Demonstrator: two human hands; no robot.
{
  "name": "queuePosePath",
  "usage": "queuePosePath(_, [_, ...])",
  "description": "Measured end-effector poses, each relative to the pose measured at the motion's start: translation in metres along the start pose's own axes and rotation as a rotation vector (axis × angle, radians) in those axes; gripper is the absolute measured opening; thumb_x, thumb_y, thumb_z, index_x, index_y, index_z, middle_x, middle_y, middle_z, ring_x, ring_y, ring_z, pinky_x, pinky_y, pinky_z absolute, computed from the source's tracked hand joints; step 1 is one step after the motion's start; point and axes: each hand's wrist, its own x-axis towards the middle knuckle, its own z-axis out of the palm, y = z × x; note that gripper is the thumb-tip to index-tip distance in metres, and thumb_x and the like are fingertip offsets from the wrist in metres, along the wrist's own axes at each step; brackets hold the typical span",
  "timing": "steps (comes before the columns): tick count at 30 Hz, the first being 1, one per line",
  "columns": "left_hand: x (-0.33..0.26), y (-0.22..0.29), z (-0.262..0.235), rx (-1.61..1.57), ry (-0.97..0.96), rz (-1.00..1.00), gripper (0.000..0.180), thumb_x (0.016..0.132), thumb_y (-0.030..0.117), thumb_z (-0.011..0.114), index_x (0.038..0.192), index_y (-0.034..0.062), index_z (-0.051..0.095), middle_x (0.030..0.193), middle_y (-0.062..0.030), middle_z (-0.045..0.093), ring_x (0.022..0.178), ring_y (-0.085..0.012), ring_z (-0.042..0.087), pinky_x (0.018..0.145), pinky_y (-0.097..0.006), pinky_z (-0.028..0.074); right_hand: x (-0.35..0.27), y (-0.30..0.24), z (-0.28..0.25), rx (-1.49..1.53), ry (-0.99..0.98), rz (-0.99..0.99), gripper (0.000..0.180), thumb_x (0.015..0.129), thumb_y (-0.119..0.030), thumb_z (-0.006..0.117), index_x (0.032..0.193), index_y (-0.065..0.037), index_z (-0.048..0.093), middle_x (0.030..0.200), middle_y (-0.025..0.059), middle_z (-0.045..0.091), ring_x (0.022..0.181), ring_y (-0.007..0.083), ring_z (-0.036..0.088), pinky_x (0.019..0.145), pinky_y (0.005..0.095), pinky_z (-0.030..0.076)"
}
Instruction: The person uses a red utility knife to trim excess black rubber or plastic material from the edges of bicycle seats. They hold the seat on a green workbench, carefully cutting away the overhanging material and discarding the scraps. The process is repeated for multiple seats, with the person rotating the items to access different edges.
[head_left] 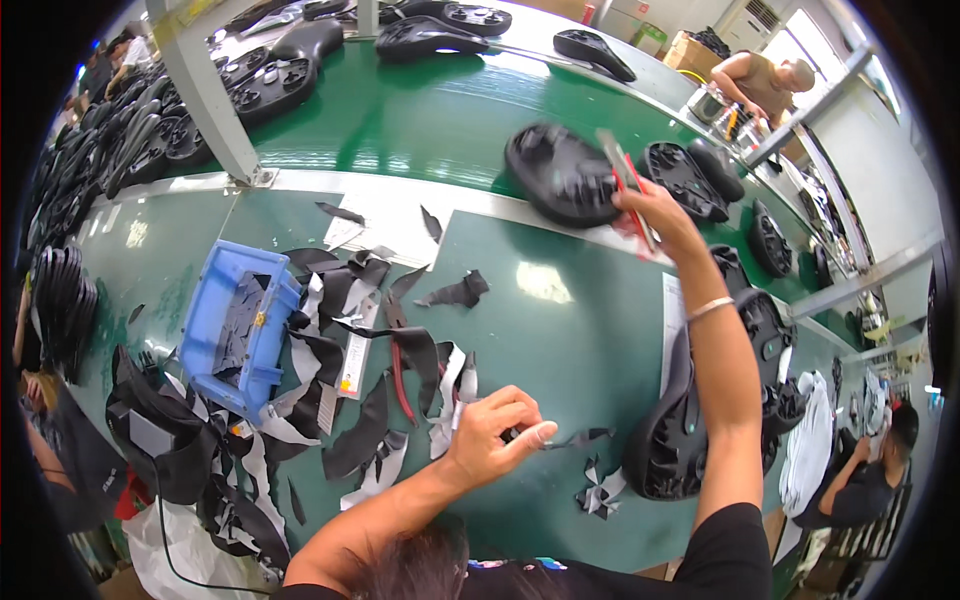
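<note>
Over toward the left edge of the dark-green tabletop [580, 345] I can see an open, light-blue plastic bin [266, 345], tilted askew, with flat dark-grey scraps [238, 335] inside. A thin white paper sheet [380, 235] lies flat by the far edge. Off the near-left corner a crumpled, translucent white plastic bag [175, 550] bulges below, and a square pale-grey metal post [203, 90] rises at the far edge. Across the room, a co-worker in a brown top [768, 92] bends forward near a brown cardboard carton [690, 57]; beyond the right edge sits another in black [858, 485].
</note>
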Motion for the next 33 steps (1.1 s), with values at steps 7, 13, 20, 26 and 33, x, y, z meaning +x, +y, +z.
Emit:
queuePosePath(7, [0.001,0.004,0.006,0.099,-0.019,-0.007,0.023,0.084,0.015,0.067,0.072,-0.0035,0.061,0.073,-0.0101,0.059,0.062,-0.0155,0.056,0.054,-0.027,0.042,-0.039,0.032,-0.094,0.328,0.572,0.019,0.039,0.075,-0.014,0.067,0.108,-0.004,0.049,0.075,0.0074,0.053,0.053,0.017,0.058,0.047,0.0294,0.053])
queuePosePath(13, [0.003,0.0,0.006,0.088,0.065,0.156,0.021,0.082,0.015,0.068,0.072,-0.0018,0.061,0.078,-0.0117,0.061,0.068,-0.0198,0.059,0.058,-0.029,0.046,0.032,0.1,-0.086,0.204,0.674,0.042,0.045,0.072,-0.016,0.074,0.111,-0.007,0.055,0.082,0.0059,0.052,0.051,0.0198,0.055,0.049,0.035,0.056])
queuePosePath(20, [-0.002,-0.009,0.003,-0.073,0.084,0.098,0.035,0.097,0.031,0.05,0.086,-0.0017,0.061,0.09,-0.0107,0.061,0.073,-0.0183,0.057,0.062,-0.029,0.045,-0.069,0.012,-0.051,0.452,0.306,-0.029,0.05,0.078,-0.025,0.072,0.119,-0.006,0.049,0.092,0.0065,0.057,0.065,0.0187,0.063,0.053,0.0293,0.056])
queuePosePath(26, [0.014,0.006,-0.029,-1.175,-0.043,-0.461,0.068,0.094,0.062,0.033,0.131,0.0058,0.046,0.123,-0.01,0.057,0.108,-0.0238,0.058,0.089,-0.039,0.048,-0.256,-0.01,0.025,0.263,-0.04,0.047,0.036,0.08,-0.019,0.071,0.109,-0.005,0.056,0.089,0.003,0.058,0.066,0.0149,0.063,0.054,0.0244,0.05])
queuePosePath(33, [-0.035,0.058,-0.045,-0.316,-0.032,-0.662,0.068,0.084,0.04,0.068,0.13,-0.0014,0.041,0.117,-0.0118,0.054,0.1,-0.0164,0.057,0.083,-0.03,0.05,-0.351,0.04,0.105,-0.166,0.008,-0.268,0.047,0.077,-0.015,0.075,0.119,-0.002,0.056,0.11,0.0197,0.06,0.096,0.0356,0.062,0.084,0.0353,0.049])
